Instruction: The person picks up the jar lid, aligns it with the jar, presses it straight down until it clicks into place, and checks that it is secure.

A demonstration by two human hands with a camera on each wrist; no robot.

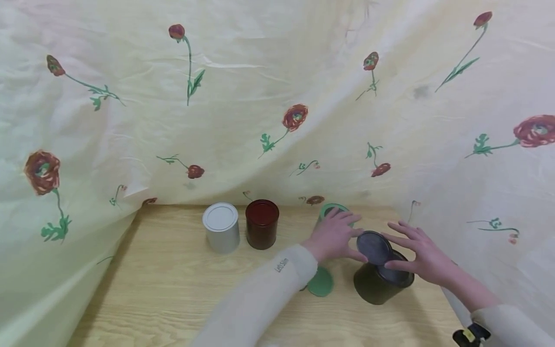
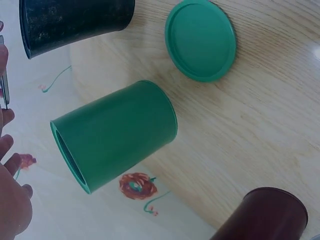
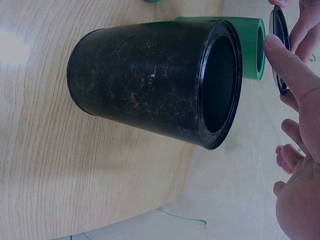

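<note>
I see 2 hands up over the right side of the table (image 1: 173, 299), both on 1 round black lid (image 1: 374, 247). Left hand (image 1: 336, 236): pinching the lid's edge, thumb and fingertips. Right hand (image 1: 418, 253): pinching the opposite edge, thumb on 1 face, fingers behind; its other fingers loosely bent. Lid is tilted, above the open mouth of the black can (image 3: 145, 80), apart from the rim. Black can upright on the table, scuffed side. Green can (image 2: 120, 132) just behind it, upright, uncovered, partly hidden by the left hand from above. Green lid (image 1: 321, 283) flat on the table, near the black can, under the left forearm side. Farther left, near the back edge: white can (image 1: 223, 236) and dark red can (image 1: 262, 231), side by side, both with lids on. Pale floral cloth (image 1: 243, 120) hangs behind.
</note>
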